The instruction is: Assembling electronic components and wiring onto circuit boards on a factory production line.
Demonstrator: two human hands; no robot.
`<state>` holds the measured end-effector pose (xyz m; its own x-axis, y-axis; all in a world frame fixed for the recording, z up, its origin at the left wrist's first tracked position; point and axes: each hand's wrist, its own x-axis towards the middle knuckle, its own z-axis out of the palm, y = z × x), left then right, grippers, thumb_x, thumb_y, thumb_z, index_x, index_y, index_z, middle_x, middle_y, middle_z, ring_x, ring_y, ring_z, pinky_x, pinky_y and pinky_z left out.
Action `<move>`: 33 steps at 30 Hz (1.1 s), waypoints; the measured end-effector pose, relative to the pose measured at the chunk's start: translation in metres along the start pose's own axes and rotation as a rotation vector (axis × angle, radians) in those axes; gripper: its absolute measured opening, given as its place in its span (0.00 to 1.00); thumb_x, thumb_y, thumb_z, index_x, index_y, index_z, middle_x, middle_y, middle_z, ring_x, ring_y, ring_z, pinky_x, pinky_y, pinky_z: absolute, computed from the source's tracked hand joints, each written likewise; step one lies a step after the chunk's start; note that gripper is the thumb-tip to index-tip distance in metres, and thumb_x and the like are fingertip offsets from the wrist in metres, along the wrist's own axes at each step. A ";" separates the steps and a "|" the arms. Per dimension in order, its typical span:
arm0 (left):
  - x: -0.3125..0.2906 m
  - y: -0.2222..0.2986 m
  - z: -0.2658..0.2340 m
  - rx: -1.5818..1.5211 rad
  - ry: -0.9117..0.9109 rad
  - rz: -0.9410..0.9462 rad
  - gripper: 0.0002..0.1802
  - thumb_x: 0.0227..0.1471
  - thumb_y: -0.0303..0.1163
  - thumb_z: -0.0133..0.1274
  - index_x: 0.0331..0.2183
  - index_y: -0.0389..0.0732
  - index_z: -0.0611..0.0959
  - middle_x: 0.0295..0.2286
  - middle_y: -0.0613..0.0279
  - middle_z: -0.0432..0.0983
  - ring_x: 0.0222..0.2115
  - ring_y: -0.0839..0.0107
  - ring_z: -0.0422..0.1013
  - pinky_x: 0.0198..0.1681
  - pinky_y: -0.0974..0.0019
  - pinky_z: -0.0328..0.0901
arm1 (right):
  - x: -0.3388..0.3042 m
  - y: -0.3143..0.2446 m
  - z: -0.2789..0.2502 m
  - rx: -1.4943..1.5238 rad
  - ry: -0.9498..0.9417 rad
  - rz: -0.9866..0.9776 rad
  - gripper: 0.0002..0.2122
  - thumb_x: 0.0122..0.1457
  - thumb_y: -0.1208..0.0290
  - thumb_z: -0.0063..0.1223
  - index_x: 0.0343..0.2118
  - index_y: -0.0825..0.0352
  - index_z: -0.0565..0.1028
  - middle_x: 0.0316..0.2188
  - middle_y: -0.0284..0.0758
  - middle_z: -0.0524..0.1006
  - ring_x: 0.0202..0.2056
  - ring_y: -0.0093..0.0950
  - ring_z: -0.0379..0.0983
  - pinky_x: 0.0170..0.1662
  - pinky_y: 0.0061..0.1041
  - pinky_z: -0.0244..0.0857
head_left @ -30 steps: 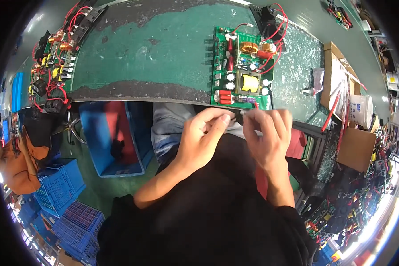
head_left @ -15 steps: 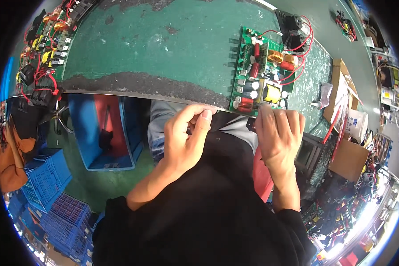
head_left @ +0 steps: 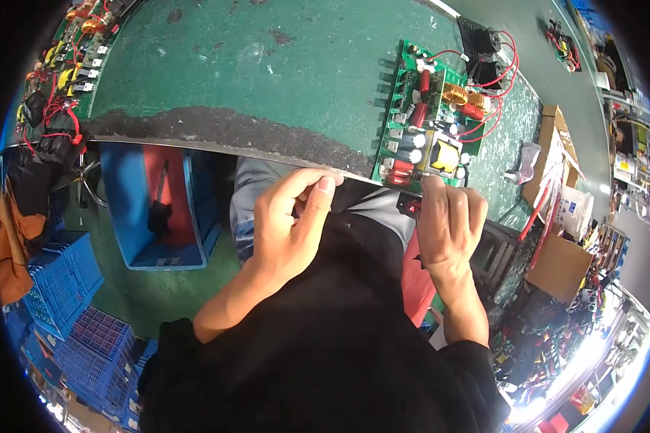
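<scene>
At the near edge of the green worktable (head_left: pixel 253 79), my left hand (head_left: pixel 290 224) is closed, thumb and forefinger meeting at the tips; anything between them is too small to see. My right hand (head_left: pixel 451 229) hangs with its fingers curled down, just in front of a green circuit board (head_left: pixel 427 108). Beside its fingertips, below the table edge, shows a small black part with a red spot (head_left: pixel 409 208); whether the hand grips it is hidden. Coils, capacitors and a yellow-wrapped transformer (head_left: pixel 445 156) stand on the board. Red wires (head_left: pixel 514 61) loop from it to black parts (head_left: pixel 480 54).
More wired boards (head_left: pixel 72 68) crowd the table's far left. Under the table stands a blue bin (head_left: pixel 126 209); blue crates (head_left: pixel 97 339) are stacked lower left. Cardboard boxes (head_left: pixel 560 263) and heaped wires lie at right. At the left edge, another person's orange clothing (head_left: pixel 11 260) shows.
The view has shifted slightly, so the board sits a little farther right and the left-hand things farther left. Both hands keep nearly the same pose; the red-spotted black part shows more clearly.
</scene>
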<state>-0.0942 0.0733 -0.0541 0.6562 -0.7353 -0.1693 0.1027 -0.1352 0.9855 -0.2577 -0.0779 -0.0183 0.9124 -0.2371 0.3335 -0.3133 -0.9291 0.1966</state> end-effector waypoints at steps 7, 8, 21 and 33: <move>0.000 -0.002 -0.002 -0.014 -0.007 0.005 0.09 0.59 0.30 0.53 0.35 0.35 0.83 0.22 0.67 0.75 0.20 0.83 0.64 0.23 0.75 0.57 | 0.002 -0.002 -0.004 -0.010 -0.073 0.034 0.16 0.43 0.86 0.60 0.38 0.69 0.75 0.34 0.31 0.74 0.35 0.32 0.71 0.41 0.32 0.65; 0.000 -0.001 -0.002 -0.006 -0.016 0.007 0.09 0.59 0.30 0.53 0.35 0.35 0.83 0.22 0.67 0.75 0.20 0.83 0.64 0.22 0.75 0.57 | 0.002 -0.003 -0.004 -0.008 -0.068 0.053 0.16 0.43 0.86 0.60 0.38 0.69 0.75 0.34 0.31 0.74 0.35 0.31 0.71 0.42 0.32 0.65; 0.005 0.002 -0.005 0.058 -0.046 0.040 0.08 0.58 0.27 0.54 0.33 0.32 0.83 0.26 0.61 0.78 0.23 0.79 0.67 0.28 0.74 0.61 | 0.003 -0.008 -0.004 -0.008 0.002 0.114 0.14 0.47 0.85 0.60 0.39 0.69 0.78 0.31 0.32 0.73 0.32 0.31 0.69 0.39 0.30 0.65; -0.001 -0.004 0.005 0.152 -0.202 -0.107 0.08 0.57 0.29 0.54 0.33 0.34 0.82 0.21 0.64 0.76 0.19 0.80 0.65 0.22 0.73 0.58 | -0.009 -0.007 -0.030 0.187 0.033 0.404 0.18 0.49 0.82 0.54 0.46 0.71 0.75 0.34 0.37 0.71 0.41 0.34 0.66 0.47 0.34 0.60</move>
<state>-0.0996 0.0713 -0.0580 0.4834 -0.8270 -0.2869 0.0401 -0.3064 0.9510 -0.2717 -0.0610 0.0055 0.7171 -0.5850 0.3788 -0.5869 -0.8000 -0.1245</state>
